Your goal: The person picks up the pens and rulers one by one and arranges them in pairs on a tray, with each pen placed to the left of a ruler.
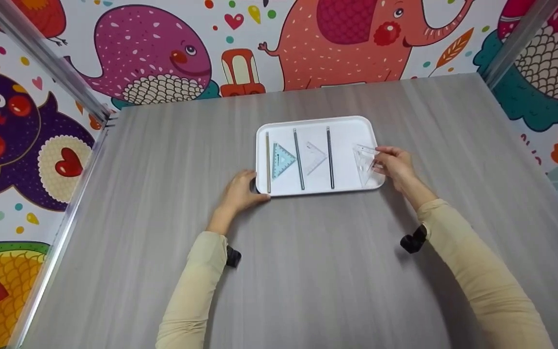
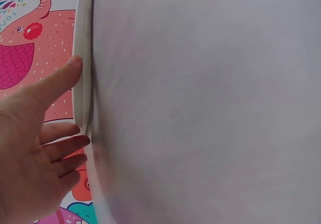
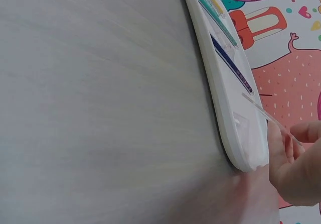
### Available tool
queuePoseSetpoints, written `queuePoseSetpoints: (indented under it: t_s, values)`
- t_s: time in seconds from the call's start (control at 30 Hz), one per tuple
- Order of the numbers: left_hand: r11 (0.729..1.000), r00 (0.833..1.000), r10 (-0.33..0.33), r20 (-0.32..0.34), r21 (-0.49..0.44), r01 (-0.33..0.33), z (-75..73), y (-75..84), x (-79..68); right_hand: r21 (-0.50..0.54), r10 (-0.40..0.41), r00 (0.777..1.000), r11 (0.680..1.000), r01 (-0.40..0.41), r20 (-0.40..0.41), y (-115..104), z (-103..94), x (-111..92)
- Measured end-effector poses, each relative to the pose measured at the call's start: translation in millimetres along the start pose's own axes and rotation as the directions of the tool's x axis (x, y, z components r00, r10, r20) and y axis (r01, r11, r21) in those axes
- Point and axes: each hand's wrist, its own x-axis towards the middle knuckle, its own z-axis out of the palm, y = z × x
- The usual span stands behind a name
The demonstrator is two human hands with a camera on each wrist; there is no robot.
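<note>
A white tray (image 1: 347,179) lies on the table, with my left hand (image 1: 241,191) at its near left corner. The left thumb touches the near rim, and the other fingers lie along the left side, loosely extended in the left wrist view. At the tray's right end, my right hand (image 1: 395,165) pinches a clear set square (image 1: 364,162) between thumb and fingers; it tilts over the tray in the right wrist view. From left to right in the tray lie a yellow pencil (image 1: 268,165), a teal set square (image 1: 283,160), a green pencil (image 1: 299,162), a clear purplish set square (image 1: 314,157) and a dark blue pencil (image 1: 331,162).
The grey wood-grain table (image 1: 308,271) extends on all sides of the tray. Cartoon-printed walls (image 1: 245,29) stand at the back and sides, with metal posts (image 1: 41,58) at the corners. A small black device (image 1: 413,240) sits at the right wrist.
</note>
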Motion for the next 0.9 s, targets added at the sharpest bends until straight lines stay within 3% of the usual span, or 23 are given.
queuePoseSetpoints:
  t_s: [0.27,0.63,0.9]
  values:
    - [1.000,1.000,-0.015,0.005,0.000,0.015,0.4,-0.7,1.6,-0.017,-0.003,1.000,1.000,0.002,-0.021,2,9.1,4]
    - [1.000,1.000,0.016,-0.014,-0.007,-0.016,0.6,-1.4,1.2,-0.035,-0.012,1.000,0.999,0.012,-0.009,8,15.6,4]
    - [1.000,1.000,-0.007,0.003,0.004,0.007,0.0,-0.6,0.1,-0.051,-0.016,1.000,0.999,0.015,-0.015,8,20.7,8]
